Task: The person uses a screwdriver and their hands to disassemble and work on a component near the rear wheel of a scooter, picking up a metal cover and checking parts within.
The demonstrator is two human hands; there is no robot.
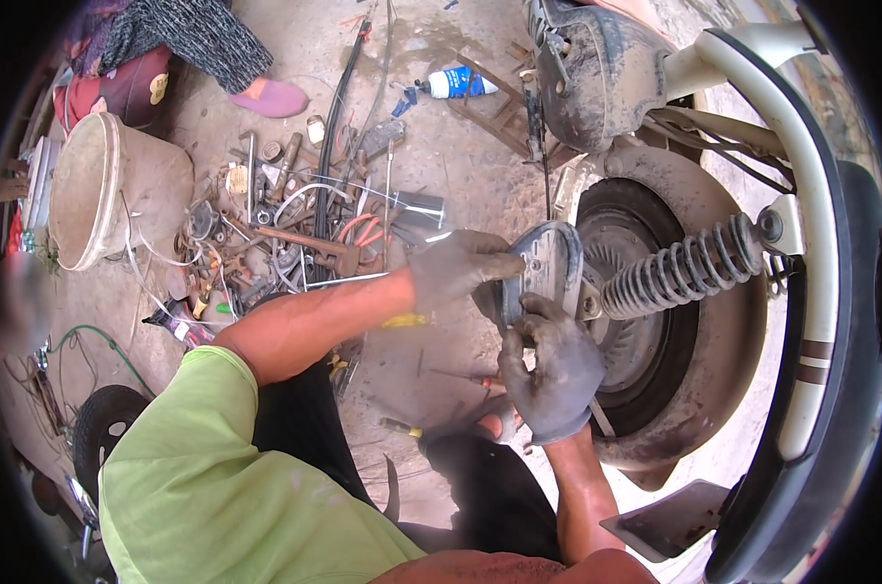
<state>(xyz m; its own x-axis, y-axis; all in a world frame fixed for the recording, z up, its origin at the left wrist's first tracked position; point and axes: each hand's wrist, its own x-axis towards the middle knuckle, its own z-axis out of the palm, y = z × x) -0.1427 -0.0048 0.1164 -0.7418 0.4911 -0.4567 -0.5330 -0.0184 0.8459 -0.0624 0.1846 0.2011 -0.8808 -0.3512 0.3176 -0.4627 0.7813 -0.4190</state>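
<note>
My left hand [465, 268], in a grey glove, grips the left upper edge of an oval dark metal plate [556, 263] beside the rear wheel hub [635, 352]. My right hand [548, 375], gloved the same way, has its fingers curled against the lower part of this plate; its thumb and fingertips are partly hidden. A coiled shock absorber [684, 268] runs rightward from beside the plate to the white scooter frame [807, 321]. The tyre [721, 389] surrounds the hub, and a thin dark cable [548, 190] hangs down toward the plate from above.
Scattered tools [285, 209] lie on the floor at left, near a dirty bucket [120, 190]. A blue-and-white bottle [460, 83] lies farther back. Another person's leg [207, 58] shows top left, a small wheel [95, 428] lower left, and screwdrivers [402, 428] lie by my feet.
</note>
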